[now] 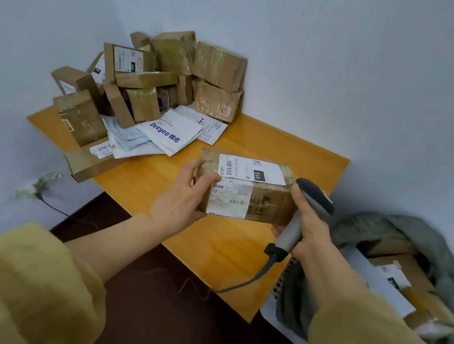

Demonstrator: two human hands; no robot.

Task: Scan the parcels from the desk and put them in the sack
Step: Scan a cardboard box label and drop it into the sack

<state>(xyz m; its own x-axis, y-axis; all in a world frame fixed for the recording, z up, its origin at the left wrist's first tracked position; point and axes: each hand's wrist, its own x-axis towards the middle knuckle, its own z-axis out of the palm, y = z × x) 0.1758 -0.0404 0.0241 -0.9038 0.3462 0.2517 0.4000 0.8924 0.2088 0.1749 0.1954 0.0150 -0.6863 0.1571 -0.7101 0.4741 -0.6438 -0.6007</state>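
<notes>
My left hand (186, 195) grips the left end of a brown cardboard parcel (263, 199), held above the orange wooden desk (236, 251). White shipping labels with barcodes cover the parcel's top and front. My right hand (311, 228) holds a grey handheld barcode scanner (310, 204) by its handle, its dark head touching the parcel's right end. Piled at the desk's far left corner are several more cardboard parcels (157, 79) and white mailer bags (170, 132). Right of the desk lies the grey sack (430, 244), open, with several parcels inside.
The scanner's cable (242, 285) hangs off the desk's front edge to the dark floor. One box (86, 163) overhangs the desk's left edge. Grey walls meet in a corner behind the pile. A wall socket with a plug (37, 185) sits low on the left.
</notes>
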